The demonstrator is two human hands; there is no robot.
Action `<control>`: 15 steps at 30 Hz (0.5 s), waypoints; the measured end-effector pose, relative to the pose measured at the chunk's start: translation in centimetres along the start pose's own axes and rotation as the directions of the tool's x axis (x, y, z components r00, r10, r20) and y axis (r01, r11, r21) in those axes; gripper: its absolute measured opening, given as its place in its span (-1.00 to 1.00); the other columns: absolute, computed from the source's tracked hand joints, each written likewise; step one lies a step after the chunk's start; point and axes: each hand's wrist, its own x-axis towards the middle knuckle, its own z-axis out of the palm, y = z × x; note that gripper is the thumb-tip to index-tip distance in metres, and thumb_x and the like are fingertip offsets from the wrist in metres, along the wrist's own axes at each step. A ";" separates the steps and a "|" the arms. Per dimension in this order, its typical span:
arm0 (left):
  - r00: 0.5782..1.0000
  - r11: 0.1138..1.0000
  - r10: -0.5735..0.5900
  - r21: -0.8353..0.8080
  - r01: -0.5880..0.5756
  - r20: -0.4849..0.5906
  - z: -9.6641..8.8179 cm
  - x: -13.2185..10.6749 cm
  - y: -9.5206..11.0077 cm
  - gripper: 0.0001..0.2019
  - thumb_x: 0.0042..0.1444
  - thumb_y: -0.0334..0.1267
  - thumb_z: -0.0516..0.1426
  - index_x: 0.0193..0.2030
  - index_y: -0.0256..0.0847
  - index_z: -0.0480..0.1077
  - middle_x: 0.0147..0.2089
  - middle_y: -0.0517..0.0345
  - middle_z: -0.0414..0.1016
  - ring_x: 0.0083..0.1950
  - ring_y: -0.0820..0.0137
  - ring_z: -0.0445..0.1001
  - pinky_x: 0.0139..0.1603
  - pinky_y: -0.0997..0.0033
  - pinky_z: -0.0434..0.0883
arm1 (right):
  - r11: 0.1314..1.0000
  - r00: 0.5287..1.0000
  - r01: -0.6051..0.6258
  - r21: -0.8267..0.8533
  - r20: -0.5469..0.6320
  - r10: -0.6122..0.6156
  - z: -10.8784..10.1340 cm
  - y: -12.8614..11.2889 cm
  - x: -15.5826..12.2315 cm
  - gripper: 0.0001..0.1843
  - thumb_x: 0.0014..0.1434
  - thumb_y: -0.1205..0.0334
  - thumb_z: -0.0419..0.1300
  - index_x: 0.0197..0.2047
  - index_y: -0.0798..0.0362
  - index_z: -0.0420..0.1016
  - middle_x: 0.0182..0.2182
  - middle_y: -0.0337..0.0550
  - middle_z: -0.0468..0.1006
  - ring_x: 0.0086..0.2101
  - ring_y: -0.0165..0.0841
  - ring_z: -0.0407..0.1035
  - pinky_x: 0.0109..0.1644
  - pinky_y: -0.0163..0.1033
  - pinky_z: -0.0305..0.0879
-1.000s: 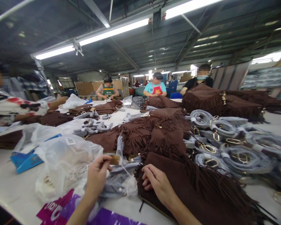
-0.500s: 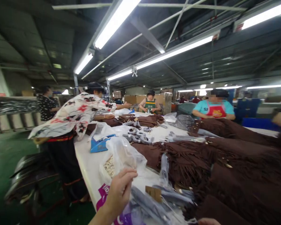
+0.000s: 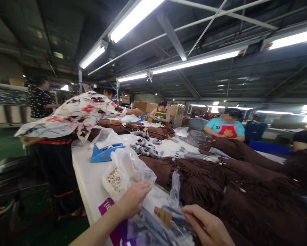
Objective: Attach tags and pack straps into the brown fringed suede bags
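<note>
My left hand [image 3: 134,200] is at the bottom centre, its fingers curled on the lower edge of a clear plastic bag [image 3: 133,167] that holds small pale pieces. My right hand [image 3: 207,225] is low at the right with its fingers bent and its index finger reaching left. It rests on a heap of plastic-wrapped grey packets [image 3: 155,232]; what it grips, if anything, is hidden. A small brown card tag [image 3: 163,216] lies on the packets between my hands.
Brown fringed bags [image 3: 220,177] are piled over the white table [image 3: 88,177] to the right. A person in a floral shirt [image 3: 73,116] leans over the table's left edge. A blue object [image 3: 104,153] and wrapped straps [image 3: 148,147] lie farther back. Other workers stand beyond.
The view has swung left and upward. My left hand let go of the card tag and took the clear bag. My right hand left the brown bag and came up by the tag.
</note>
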 end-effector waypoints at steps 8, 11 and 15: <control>0.995 0.998 -0.059 -0.011 0.060 0.084 3.0 -0.5 -2.2 -0.53 0.24 -0.34 0.01 0.30 -0.20 0.28 0.34 -0.11 0.27 0.38 0.14 0.19 0.41 -0.01 0.06 | 0.775 0.971 0.055 -0.629 0.214 0.105 5.4 0.0 9.8 -0.63 0.26 0.58 -0.01 -0.05 0.09 0.52 -0.18 -0.01 0.58 -0.21 -0.20 0.53 -0.17 -0.22 0.42; 0.996 0.998 -0.053 -0.020 0.055 0.073 3.4 -0.6 -2.7 -0.50 0.23 -0.34 0.02 0.32 -0.14 0.24 0.36 -0.06 0.24 0.39 0.17 0.18 0.42 -0.01 0.05 | 0.683 0.953 0.067 -0.728 0.250 0.173 7.1 0.5 11.4 -0.74 0.29 0.58 0.07 -0.12 0.14 0.52 -0.15 -0.03 0.57 -0.27 -0.26 0.54 -0.23 -0.20 0.46; 0.991 0.997 -0.073 0.005 0.073 0.111 3.8 -0.4 -3.2 -0.50 0.23 -0.34 -0.01 0.33 -0.22 0.24 0.37 -0.12 0.22 0.40 0.13 0.16 0.41 -0.05 0.06 | 0.603 0.919 0.163 -0.781 0.343 0.195 7.4 0.7 11.5 -0.92 0.34 0.44 0.19 -0.19 0.16 0.52 -0.20 -0.16 0.59 -0.26 -0.31 0.52 -0.17 -0.16 0.50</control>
